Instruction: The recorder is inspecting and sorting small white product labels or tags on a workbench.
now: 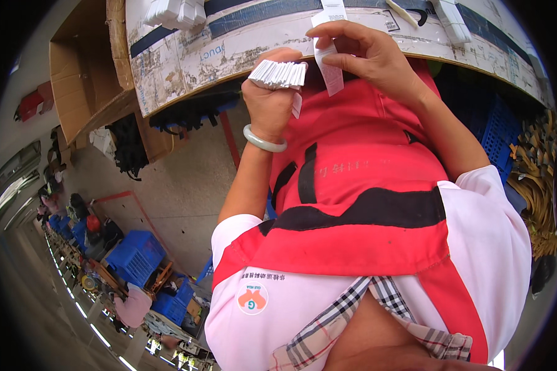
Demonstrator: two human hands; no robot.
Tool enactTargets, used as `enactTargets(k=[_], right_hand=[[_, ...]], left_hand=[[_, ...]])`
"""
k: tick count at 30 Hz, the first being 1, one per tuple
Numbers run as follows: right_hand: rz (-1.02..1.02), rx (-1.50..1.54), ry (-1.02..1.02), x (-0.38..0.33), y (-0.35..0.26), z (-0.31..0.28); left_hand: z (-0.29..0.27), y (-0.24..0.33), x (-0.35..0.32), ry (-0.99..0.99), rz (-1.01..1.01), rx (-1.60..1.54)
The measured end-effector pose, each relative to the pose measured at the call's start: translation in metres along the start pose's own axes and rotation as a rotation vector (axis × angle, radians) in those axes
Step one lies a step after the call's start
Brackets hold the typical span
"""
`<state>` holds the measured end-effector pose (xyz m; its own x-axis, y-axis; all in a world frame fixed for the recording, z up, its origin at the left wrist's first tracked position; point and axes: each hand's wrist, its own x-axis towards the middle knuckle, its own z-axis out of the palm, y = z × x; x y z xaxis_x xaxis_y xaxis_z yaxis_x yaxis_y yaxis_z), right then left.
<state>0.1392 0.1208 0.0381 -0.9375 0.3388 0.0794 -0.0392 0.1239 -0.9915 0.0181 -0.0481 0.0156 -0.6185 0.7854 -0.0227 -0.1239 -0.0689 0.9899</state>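
Observation:
Close to the table's front edge, my left hand (269,102) is closed around a thick stack of small white labels (278,74), their edges facing up. One loose label end hangs below that stack. On the right, my right hand (374,62) pinches a white printed label strip (332,79) between thumb and fingers. The strip runs up over the table edge onto the tabletop, and its lower end dangles in front of my red apron (353,148). A gap separates the two hands.
The worn white table (185,74) carries label bundles (178,13) at left and more white strips (452,21) at right. A cardboard box (83,77) stands left. A blue crate (500,133) and brown straps (535,185) lie right. A person (133,306) is farther off at lower left.

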Motion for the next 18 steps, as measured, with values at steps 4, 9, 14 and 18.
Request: enactTargets(k=[4, 9, 14, 18], right_hand=[[-0.077, 0.033, -0.054, -0.004, -0.012, 0.005], [-0.126, -0.156, -0.023, -0.002, -0.011, 0.004], [-0.036, -0.141, 0.036, -0.006, -0.003, 0.001], [0.065, -0.088, -0.005, -0.006, -0.009, -0.001]], left_hand=[[-0.002, 0.009, 0.008, -0.024, -0.025, -0.129], [-0.004, 0.004, 0.011, -0.181, -0.092, -0.273], [0.0, 0.002, 0.009, -0.146, -0.058, -0.071], [0.001, -0.002, 0.013, -0.044, -0.033, -0.133]])
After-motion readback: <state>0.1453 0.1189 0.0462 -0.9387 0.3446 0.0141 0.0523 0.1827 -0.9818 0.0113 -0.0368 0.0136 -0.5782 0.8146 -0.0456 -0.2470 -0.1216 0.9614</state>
